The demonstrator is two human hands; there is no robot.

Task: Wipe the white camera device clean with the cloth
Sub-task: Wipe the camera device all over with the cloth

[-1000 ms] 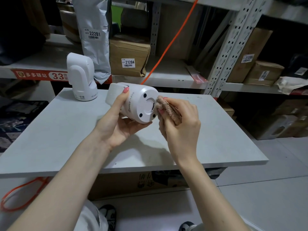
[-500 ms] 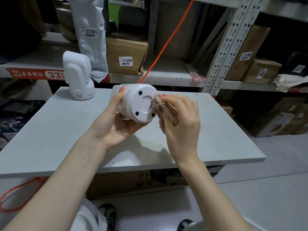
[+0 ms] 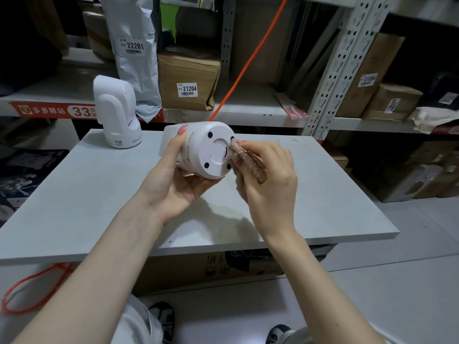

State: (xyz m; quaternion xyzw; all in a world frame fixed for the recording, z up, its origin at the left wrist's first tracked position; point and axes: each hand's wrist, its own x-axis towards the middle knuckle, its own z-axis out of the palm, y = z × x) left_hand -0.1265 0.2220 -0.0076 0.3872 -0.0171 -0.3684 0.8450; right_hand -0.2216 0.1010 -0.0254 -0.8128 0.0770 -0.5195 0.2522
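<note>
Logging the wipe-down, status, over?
Left hand grips camera device, base up. Right hand presses cloth against base edge. Nothing obstructing.

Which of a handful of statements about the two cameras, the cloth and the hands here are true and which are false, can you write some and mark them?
1. The left hand holds a white camera with its round base turned toward the viewer. True.
2. The right hand is empty. False: it grips a brownish cloth.
3. The cloth touches the right edge of the held camera's base. True.
4. The second camera lies on its side on the table. False: it stands upright at the table's far left corner.
5. The held camera rests on the table. False: it is lifted above it.
</note>
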